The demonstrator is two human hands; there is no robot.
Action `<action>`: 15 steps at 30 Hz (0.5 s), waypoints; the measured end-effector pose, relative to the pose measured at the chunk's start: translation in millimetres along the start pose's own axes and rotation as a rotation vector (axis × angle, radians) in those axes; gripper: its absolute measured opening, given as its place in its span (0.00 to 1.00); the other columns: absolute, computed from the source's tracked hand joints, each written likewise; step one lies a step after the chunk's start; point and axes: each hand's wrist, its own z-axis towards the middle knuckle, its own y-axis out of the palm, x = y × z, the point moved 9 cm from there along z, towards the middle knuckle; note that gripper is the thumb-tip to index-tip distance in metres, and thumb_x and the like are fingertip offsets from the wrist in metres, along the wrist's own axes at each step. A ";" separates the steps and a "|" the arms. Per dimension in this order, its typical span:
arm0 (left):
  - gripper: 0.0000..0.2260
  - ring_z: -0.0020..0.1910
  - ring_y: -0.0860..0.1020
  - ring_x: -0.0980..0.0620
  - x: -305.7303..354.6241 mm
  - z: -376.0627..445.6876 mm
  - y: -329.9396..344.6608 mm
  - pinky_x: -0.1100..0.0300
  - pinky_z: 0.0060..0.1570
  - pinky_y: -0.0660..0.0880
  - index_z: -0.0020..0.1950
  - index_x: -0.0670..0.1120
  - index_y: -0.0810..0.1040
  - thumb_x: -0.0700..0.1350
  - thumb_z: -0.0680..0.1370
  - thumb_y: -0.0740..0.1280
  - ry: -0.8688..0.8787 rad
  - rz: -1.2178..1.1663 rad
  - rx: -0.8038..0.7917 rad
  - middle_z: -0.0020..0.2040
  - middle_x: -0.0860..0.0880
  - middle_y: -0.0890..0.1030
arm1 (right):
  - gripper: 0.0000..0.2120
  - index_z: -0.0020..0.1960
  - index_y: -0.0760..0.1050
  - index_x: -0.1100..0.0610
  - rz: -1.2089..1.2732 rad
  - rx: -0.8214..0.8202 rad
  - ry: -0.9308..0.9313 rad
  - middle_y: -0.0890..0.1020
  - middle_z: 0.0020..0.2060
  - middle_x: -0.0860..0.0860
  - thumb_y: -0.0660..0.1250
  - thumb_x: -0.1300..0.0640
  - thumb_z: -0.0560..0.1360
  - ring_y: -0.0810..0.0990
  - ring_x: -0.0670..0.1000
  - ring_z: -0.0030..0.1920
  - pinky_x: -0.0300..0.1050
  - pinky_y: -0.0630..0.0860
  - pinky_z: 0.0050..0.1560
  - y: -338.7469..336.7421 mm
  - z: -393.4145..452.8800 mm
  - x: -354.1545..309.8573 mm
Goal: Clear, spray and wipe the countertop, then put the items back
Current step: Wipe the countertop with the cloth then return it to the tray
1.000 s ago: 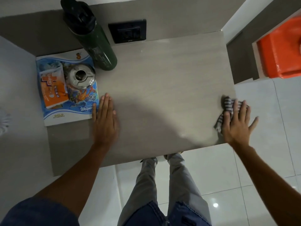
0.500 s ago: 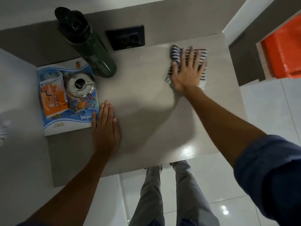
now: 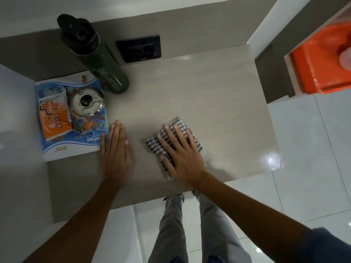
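Grey stone-look laminate made up the countertop (image 3: 199, 95), and I noted a bright glare patch near its right front corner. The right hand (image 3: 182, 154) lay flat on a striped cloth (image 3: 177, 137), fingers straight and spread, pressing it down onto the surface near the front edge, roughly mid-width. The cloth showed beyond the fingertips and on either side of the palm. The left hand (image 3: 116, 150) rested flat on the bare top just to the left of the cloth, fingers straight and held together, gripping nothing; its little-finger edge appeared to touch the right edge of a book (image 3: 57, 149).

The book lay at the left end of the top, against the side wall. On it I recorded an orange packet (image 3: 54, 118) to the left and a steel lid (image 3: 87, 103) to the right, the two just beside each other. A dark green bottle (image 3: 106, 73) with a black cap stood behind the book, near the rear wall. A black socket (image 3: 139, 49) was set in that wall, right of the bottle.

An orange tub (image 3: 322, 59) sat beyond the right end, on a separate ledge. Below the front edge I saw the person's grey trousers (image 3: 190, 230) over a white tiled floor (image 3: 313, 149).
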 end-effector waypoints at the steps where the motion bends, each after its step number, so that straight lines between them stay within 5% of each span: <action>1: 0.26 0.90 0.55 0.48 -0.3 -0.2 0.7 0.41 0.90 0.50 0.89 0.43 0.57 0.49 0.91 0.48 -0.005 0.003 -0.010 0.90 0.44 0.60 | 0.32 0.90 0.54 0.48 -0.004 0.005 0.012 0.49 0.90 0.52 0.51 0.38 0.89 0.48 0.58 0.90 0.69 0.46 0.88 0.7 -16.9 9.3; 9: 0.26 0.90 0.54 0.48 0.5 -1.9 -0.8 0.42 0.90 0.50 0.89 0.43 0.58 0.49 0.91 0.48 -0.015 -0.004 -0.035 0.90 0.44 0.60 | 0.34 0.91 0.47 0.46 -0.073 0.082 0.384 0.46 0.91 0.51 0.47 0.36 0.88 0.44 0.58 0.90 0.66 0.45 0.89 -16.0 -109.1 114.0; 15: 0.27 0.90 0.56 0.46 1.8 -2.0 -1.7 0.42 0.90 0.50 0.88 0.42 0.58 0.51 0.91 0.45 -0.003 0.015 -0.037 0.89 0.43 0.61 | 0.32 0.90 0.52 0.48 -0.022 0.180 0.607 0.49 0.90 0.51 0.45 0.40 0.89 0.46 0.57 0.90 0.70 0.50 0.87 -42.4 -151.2 195.9</action>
